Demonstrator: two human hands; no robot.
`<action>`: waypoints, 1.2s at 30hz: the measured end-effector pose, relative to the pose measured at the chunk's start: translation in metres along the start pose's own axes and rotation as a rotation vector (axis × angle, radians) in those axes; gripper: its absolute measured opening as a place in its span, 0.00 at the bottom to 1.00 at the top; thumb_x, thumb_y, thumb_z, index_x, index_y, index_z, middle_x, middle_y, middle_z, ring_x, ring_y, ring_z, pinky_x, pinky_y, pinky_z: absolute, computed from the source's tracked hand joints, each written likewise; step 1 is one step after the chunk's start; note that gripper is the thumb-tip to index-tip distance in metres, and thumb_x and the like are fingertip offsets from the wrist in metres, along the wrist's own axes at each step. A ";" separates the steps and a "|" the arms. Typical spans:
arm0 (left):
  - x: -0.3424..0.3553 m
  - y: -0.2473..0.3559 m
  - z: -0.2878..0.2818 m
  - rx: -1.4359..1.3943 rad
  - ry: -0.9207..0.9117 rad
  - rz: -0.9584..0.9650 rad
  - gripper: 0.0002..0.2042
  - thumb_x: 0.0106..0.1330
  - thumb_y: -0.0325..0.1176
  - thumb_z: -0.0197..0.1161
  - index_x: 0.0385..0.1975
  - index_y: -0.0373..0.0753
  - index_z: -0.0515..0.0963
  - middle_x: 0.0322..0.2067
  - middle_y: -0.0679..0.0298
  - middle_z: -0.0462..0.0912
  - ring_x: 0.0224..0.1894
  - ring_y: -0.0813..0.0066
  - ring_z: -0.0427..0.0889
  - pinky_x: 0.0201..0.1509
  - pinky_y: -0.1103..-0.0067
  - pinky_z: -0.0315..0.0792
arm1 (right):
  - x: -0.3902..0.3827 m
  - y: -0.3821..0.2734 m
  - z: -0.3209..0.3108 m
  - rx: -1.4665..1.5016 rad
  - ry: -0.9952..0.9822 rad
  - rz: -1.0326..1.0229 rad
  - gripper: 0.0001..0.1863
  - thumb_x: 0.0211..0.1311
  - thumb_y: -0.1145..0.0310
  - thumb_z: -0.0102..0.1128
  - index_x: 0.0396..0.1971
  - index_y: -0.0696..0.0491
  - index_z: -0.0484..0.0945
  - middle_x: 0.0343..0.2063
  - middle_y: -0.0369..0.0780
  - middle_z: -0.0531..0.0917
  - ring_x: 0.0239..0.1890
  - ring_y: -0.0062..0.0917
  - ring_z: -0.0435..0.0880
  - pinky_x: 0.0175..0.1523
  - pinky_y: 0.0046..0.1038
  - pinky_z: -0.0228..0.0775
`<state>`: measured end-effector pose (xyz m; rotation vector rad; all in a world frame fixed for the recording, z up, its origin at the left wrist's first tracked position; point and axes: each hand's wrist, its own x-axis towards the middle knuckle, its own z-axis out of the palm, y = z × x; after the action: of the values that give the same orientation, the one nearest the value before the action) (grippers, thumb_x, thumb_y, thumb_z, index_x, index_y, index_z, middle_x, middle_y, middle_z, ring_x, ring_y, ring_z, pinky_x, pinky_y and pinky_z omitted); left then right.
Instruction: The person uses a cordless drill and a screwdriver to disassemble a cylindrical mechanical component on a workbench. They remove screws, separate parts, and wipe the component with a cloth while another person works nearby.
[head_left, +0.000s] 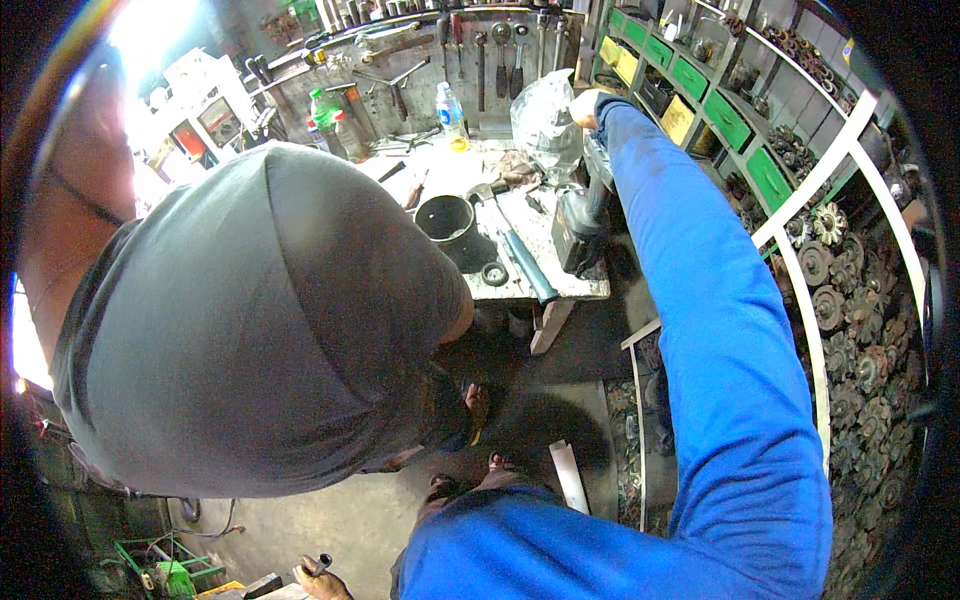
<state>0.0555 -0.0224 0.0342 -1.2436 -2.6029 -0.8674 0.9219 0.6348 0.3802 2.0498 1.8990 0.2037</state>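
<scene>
Plastic bag (546, 122) upright, just left of right hand (586, 108).
Whether its fingers pinch is unclear; farther left hand (327, 583) clasps dark tool (322, 564).

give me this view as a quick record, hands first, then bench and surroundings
left hand: low in view, holding a dark cylindrical piece
right hand: at a clear plastic bag, grip unclear
bench: black container, hammer, bottle with yellowish liquid
co-worker: at left, dark grey shirt
right side: green drawers, piled metal parts
</scene>
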 end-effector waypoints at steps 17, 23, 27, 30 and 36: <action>-0.003 -0.008 -0.014 -0.075 0.038 -0.021 0.21 0.81 0.40 0.59 0.29 0.29 0.70 0.29 0.45 0.71 0.33 0.43 0.69 0.40 0.57 0.64 | -0.182 -0.152 -0.003 0.311 0.753 -0.100 0.14 0.72 0.59 0.57 0.48 0.51 0.81 0.46 0.44 0.83 0.50 0.42 0.85 0.54 0.47 0.82; -0.003 -0.005 -0.021 0.040 -0.024 0.104 0.20 0.81 0.40 0.59 0.30 0.28 0.70 0.30 0.43 0.74 0.35 0.42 0.71 0.42 0.57 0.65 | -0.193 -0.221 0.121 0.278 0.260 -0.023 0.22 0.73 0.61 0.54 0.62 0.52 0.80 0.55 0.47 0.86 0.51 0.38 0.90 0.46 0.42 0.86; -0.002 -0.001 -0.032 0.065 0.042 0.112 0.20 0.81 0.39 0.58 0.31 0.26 0.72 0.31 0.40 0.73 0.36 0.39 0.71 0.43 0.55 0.66 | -0.191 -0.222 0.159 0.423 0.321 0.115 0.14 0.70 0.62 0.57 0.45 0.55 0.86 0.35 0.45 0.91 0.36 0.42 0.92 0.40 0.45 0.85; -0.011 0.000 -0.038 0.185 0.041 0.214 0.10 0.73 0.32 0.60 0.34 0.31 0.79 0.32 0.45 0.81 0.36 0.40 0.79 0.44 0.56 0.73 | -0.237 -0.206 0.167 0.780 0.732 0.171 0.12 0.67 0.59 0.65 0.36 0.54 0.82 0.33 0.48 0.88 0.36 0.47 0.89 0.41 0.50 0.80; -0.018 -0.002 -0.019 0.181 -0.019 0.066 0.13 0.76 0.35 0.61 0.35 0.28 0.75 0.35 0.42 0.77 0.40 0.40 0.76 0.46 0.57 0.70 | -0.225 -0.138 0.138 1.156 1.087 0.545 0.37 0.52 0.54 0.85 0.54 0.61 0.76 0.49 0.57 0.83 0.55 0.50 0.82 0.63 0.44 0.73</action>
<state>0.0629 -0.0459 0.0432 -1.2849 -2.5717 -0.5955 0.8157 0.3995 0.2320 3.8257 2.1477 0.5165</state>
